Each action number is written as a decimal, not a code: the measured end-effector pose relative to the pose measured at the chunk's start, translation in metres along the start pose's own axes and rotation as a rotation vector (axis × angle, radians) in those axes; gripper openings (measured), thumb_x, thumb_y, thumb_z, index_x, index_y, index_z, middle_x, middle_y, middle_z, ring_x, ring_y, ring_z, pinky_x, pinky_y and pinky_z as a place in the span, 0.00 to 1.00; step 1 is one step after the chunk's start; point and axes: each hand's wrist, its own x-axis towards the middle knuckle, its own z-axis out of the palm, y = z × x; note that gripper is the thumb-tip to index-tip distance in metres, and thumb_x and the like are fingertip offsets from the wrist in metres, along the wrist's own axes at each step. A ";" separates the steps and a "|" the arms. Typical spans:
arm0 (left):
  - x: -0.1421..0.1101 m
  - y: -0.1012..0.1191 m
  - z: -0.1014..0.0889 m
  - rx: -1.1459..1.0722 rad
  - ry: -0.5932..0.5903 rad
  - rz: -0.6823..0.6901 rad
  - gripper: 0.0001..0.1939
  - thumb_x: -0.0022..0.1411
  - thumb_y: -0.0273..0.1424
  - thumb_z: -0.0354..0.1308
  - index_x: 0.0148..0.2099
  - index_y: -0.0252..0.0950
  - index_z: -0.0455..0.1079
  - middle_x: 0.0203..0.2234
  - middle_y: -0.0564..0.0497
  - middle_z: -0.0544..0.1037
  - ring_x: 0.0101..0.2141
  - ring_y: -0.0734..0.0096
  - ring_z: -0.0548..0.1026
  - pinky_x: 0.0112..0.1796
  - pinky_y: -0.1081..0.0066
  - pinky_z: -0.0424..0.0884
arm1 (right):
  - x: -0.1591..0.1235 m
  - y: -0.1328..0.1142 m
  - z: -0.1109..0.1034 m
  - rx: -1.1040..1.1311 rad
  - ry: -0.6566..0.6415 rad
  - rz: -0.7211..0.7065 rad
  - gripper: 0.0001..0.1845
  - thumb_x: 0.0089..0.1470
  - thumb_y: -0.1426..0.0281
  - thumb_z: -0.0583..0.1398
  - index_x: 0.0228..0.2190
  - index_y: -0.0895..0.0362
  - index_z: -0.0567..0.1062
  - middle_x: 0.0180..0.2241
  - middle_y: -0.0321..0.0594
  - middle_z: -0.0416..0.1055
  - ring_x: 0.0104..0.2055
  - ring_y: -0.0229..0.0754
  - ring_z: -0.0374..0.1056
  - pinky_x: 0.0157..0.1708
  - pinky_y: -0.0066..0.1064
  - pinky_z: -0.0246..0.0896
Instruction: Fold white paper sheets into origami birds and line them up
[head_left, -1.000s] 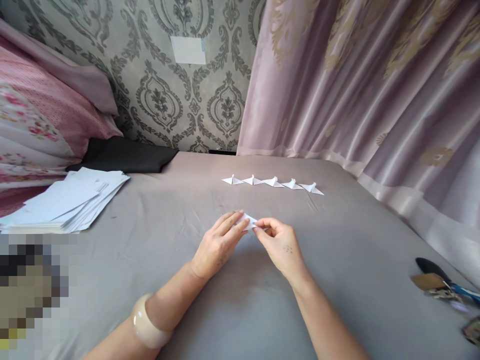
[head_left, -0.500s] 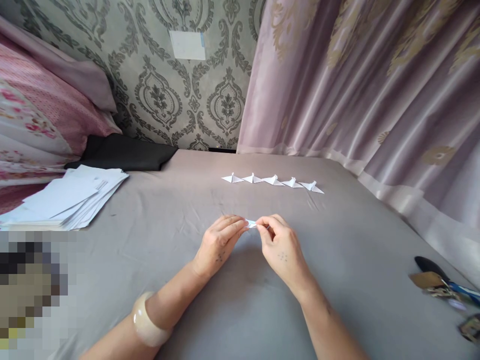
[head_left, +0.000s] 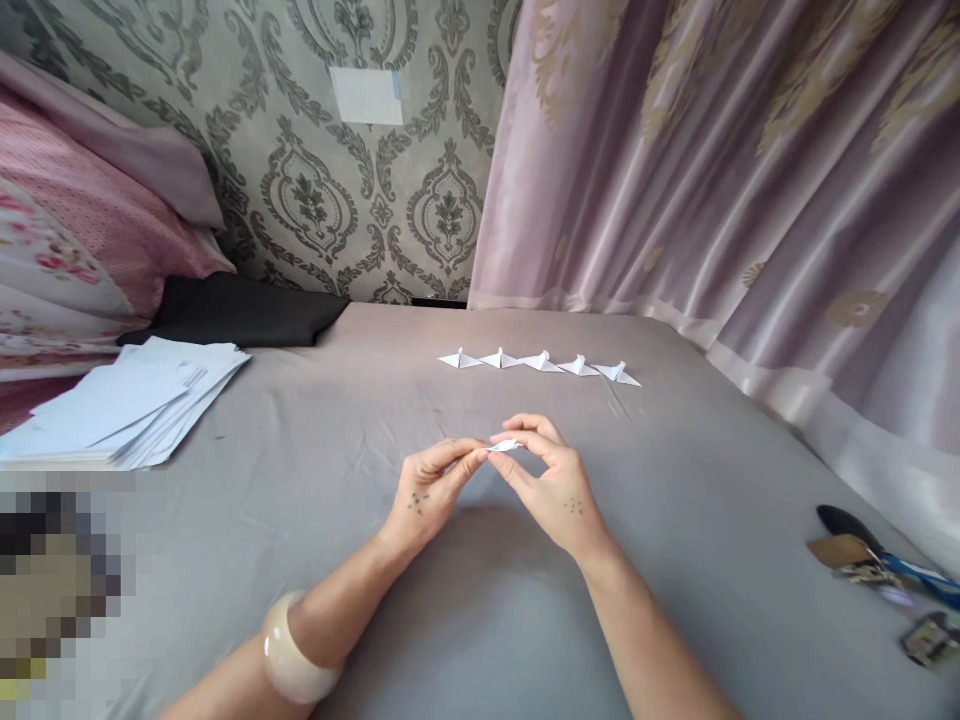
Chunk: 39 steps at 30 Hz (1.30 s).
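Note:
Between my two hands is a small piece of folded white paper (head_left: pixel 505 446), held up over the grey cloth. My left hand (head_left: pixel 433 490) pinches its left end between thumb and fingers. With thumb below and fingers above, my right hand (head_left: pixel 553 480) grips the right part of the paper. Fingers hide some of its folds. Beyond the hands, several folded white paper birds (head_left: pixel 541 362) stand in a slanting row, their pointed wings touching or nearly so. A pale bangle (head_left: pixel 292 650) circles my left forearm.
A stack of white paper sheets (head_left: pixel 142 400) lies at the left, in front of a folded black cloth (head_left: pixel 240 308). Keys and a brown tag (head_left: pixel 844 551) lie at the right edge. A pink curtain (head_left: pixel 637 180) hangs along the right side.
My right hand has shifted its grip, its fingers now more spread over the paper. The folded paper is turned and shows more of its white side. The view has shifted slightly.

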 end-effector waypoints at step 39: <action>0.002 -0.007 0.005 -0.359 -0.117 -0.403 0.11 0.56 0.39 0.65 0.35 0.37 0.80 0.32 0.49 0.81 0.39 0.66 0.76 0.45 0.67 0.71 | -0.002 0.010 0.020 0.490 0.205 0.136 0.09 0.44 0.68 0.68 0.20 0.55 0.73 0.33 0.35 0.68 0.35 0.38 0.66 0.37 0.32 0.61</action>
